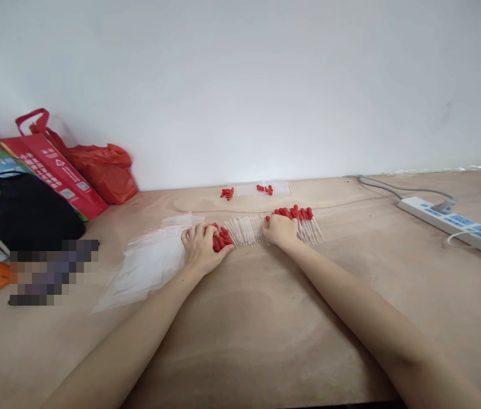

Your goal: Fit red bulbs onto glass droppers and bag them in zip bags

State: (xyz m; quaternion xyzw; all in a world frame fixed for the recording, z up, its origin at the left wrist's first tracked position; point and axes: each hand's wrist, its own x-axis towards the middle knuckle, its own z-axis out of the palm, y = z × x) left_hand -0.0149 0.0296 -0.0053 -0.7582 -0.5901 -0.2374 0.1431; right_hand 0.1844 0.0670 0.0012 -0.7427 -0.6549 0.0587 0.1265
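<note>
My left hand (200,247) rests on the wooden table with its fingers spread and curved over a pile of small red pieces (222,238). The thumb points right, apart from the fingers. Between my hands lies a row of thin white sticks (245,230), side by side. At the right part of this row, my right hand (281,229) is closed, fingertips turned down and hidden. Just right of it, several sticks (309,232) carry red tips (304,213) at their far ends. What the right fingers pinch, if anything, is hidden.
Clear plastic zip bags (150,258) lie overlapped beside my left hand. Small red piles (227,193) sit on or by another bag (283,187) near the wall. A power strip (457,224) with cables is at right. Bags, red (106,170) and black (31,213), stand left.
</note>
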